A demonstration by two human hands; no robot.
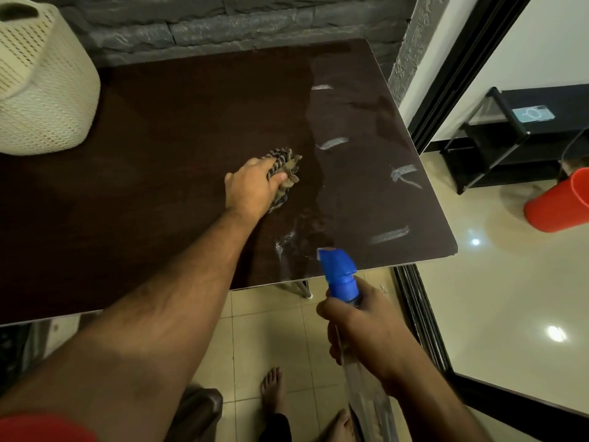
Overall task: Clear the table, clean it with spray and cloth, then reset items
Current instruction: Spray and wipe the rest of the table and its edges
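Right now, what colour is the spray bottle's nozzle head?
Blue, on a clear spray bottle gripped by the right hand; seen in the head view.

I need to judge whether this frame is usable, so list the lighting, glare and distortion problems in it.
Head view: dim indoor light leaves the left of the table nearly black; its right side carries a pale sheen. Lamp glare spots sit on the glossy floor. Wide-angle bending curves the table edges and stretches the left arm. The left hand on the cloth is sharp; the spray bottle in the right hand looks slightly soft.
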